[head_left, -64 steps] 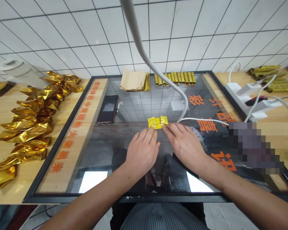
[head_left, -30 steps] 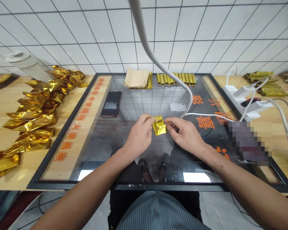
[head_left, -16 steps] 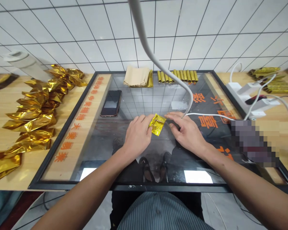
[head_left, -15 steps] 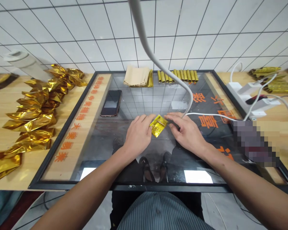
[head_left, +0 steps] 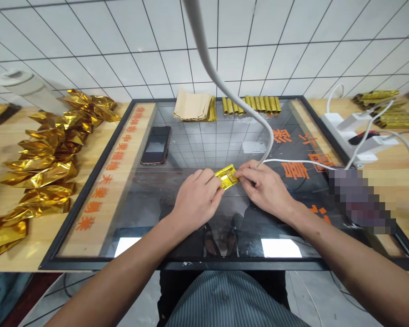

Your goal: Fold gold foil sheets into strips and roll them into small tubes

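Far left of the fingers, crinkled gold foil bags (head_left: 44, 159) lie heaped on the wooden counter (head_left: 7, 200). A dark, flat phone (head_left: 156, 145) rests on the glass panel (head_left: 191, 213), up and left of the left fingers. Straight beyond them sits a stack of tan paper (head_left: 192, 105).

The left hand (head_left: 194, 200) pinches the left end of a small gold packet (head_left: 226, 176), fingers narrow and closed on it. The packet hangs between the two sets of fingertips, just over the glass and tilted. It is flat, roughly rectangular, shiny and creased. The right hand (head_left: 266, 188) grips its right end, fingers drawn tight on the foil.

This looks like a fold being made or tightened. A clean crease calls for lined-up edges and firm pressure along the fold, since foil keeps every wrinkle.

Beyond the right fingers lies a row of rolled gold tubes (head_left: 255, 104). A smooth white cable (head_left: 293, 162) runs off just to their right.
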`<state>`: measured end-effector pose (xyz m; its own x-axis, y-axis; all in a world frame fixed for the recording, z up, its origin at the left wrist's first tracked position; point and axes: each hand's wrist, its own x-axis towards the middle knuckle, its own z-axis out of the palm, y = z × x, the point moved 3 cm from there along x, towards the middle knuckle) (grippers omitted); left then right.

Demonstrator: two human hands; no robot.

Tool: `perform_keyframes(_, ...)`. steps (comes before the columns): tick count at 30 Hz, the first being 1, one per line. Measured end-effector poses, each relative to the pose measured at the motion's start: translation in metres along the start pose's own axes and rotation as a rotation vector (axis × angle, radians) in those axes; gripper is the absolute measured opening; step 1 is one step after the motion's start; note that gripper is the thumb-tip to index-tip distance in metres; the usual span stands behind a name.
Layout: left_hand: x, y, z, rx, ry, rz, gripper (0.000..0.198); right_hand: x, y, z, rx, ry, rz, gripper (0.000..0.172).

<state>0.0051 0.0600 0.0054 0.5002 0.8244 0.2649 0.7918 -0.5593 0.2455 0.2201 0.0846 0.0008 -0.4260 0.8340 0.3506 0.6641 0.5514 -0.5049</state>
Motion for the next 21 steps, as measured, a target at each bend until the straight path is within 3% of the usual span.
perform_keyframes(5,0.0,0.004,0.006,0.043,-0.081,0.016,0.014,0.0,-0.003,-0.001,-0.02,-0.026,-0.049,0.042)
perform_keyframes(13,0.001,-0.001,0.003,-0.05,-0.019,0.004,0.011,0.0,-0.001,0.001,0.013,-0.013,-0.04,0.036)
perform_keyframes(18,0.006,-0.011,-0.004,-0.083,0.126,-0.19,0.013,0.003,0.0,-0.001,0.07,0.024,0.057,0.031)
perform_keyframes(21,0.011,-0.022,-0.001,-0.105,0.12,-0.293,0.014,0.008,-0.001,-0.004,0.052,0.005,0.073,0.028)
